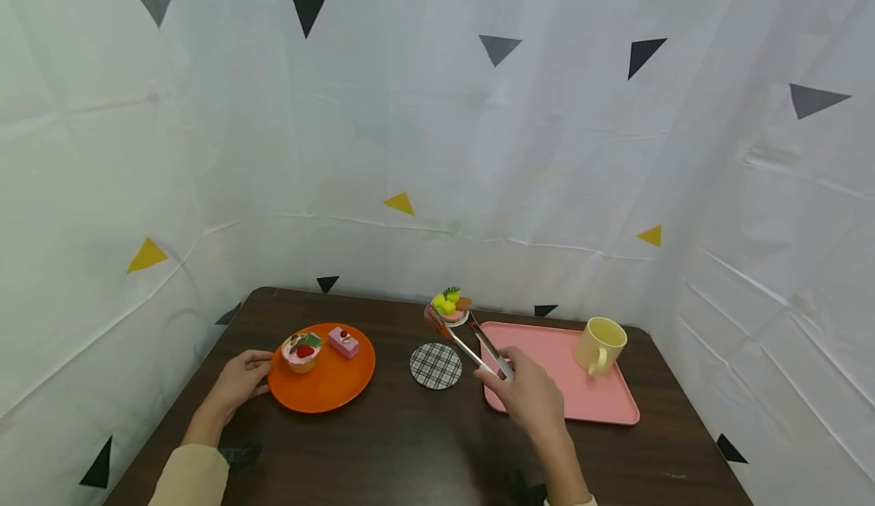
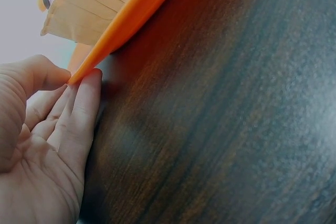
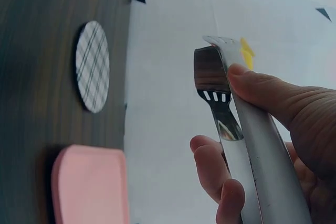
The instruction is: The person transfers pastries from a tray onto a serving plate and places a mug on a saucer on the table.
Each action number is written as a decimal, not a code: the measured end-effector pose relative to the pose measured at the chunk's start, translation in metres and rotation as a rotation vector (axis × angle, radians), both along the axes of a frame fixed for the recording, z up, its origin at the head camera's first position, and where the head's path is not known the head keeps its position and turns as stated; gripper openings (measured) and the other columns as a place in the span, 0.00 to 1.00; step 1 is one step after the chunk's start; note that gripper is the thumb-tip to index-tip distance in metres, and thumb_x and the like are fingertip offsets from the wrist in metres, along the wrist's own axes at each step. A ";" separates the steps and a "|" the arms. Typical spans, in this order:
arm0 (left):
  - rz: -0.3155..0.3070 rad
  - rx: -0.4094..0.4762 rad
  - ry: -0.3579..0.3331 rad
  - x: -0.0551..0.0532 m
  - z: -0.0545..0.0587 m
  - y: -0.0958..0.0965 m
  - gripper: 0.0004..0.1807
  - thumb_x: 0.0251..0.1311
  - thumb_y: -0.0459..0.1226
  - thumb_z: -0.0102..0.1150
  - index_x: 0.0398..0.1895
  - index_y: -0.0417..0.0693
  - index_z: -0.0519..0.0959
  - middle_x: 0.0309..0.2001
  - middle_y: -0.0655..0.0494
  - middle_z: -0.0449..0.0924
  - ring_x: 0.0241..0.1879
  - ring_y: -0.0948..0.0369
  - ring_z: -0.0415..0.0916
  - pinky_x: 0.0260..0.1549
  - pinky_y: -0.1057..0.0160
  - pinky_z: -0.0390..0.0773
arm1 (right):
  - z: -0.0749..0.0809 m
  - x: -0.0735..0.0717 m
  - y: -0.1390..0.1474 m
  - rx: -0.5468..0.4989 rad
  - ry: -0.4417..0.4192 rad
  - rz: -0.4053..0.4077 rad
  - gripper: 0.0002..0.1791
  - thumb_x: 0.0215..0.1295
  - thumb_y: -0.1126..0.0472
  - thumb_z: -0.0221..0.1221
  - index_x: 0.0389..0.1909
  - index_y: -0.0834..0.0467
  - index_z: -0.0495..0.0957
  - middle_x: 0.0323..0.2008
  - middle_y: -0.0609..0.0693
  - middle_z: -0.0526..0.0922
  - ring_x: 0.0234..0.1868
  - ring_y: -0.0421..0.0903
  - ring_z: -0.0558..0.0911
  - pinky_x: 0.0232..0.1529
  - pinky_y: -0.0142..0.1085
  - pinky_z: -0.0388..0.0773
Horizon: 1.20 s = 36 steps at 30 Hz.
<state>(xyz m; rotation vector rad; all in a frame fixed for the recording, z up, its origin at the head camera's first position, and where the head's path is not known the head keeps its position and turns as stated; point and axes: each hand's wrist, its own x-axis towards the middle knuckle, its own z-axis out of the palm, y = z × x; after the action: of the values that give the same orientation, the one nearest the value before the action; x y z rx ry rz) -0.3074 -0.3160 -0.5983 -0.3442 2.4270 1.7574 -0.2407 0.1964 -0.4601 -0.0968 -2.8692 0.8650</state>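
On the left, my left hand [image 1: 241, 381] pinches the rim of an orange plate [image 1: 321, 400], thumb above and fingers beneath, as the left wrist view shows. A toy cupcake [image 1: 301, 352] with a red berry and a small pink cake slice [image 1: 344, 343] sit on that plate. My right hand [image 1: 528, 390] grips a pair of metal tongs [image 3: 257, 150], thumb on one arm and fingers on the other. The tongs' spread tips reach toward a toy fruit tart [image 1: 447, 305] with yellow topping at the back, overlapping its edges in the head view.
A round black-and-white checked coaster [image 1: 436, 366] lies between plate and tongs. To the right is a pink tray [image 1: 601, 407] with a yellow mug [image 1: 601, 343] on it, partly behind the right hand. White patterned cloth [image 1: 437, 111] encloses the dark wooden table [image 1: 383, 453].
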 end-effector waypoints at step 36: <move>0.009 -0.007 0.000 -0.001 -0.003 0.000 0.28 0.84 0.44 0.51 0.76 0.34 0.66 0.71 0.29 0.73 0.62 0.48 0.82 0.53 0.57 0.91 | -0.011 0.001 -0.084 0.036 0.015 0.202 0.34 0.57 0.34 0.77 0.59 0.48 0.85 0.31 0.43 0.85 0.26 0.42 0.74 0.22 0.37 0.67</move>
<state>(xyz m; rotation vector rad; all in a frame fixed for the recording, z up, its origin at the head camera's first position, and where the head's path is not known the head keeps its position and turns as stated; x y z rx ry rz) -0.3083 -0.3164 -0.6015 -0.3563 2.4367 1.7526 -0.2399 0.1120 -0.4708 0.2056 -2.9152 0.8427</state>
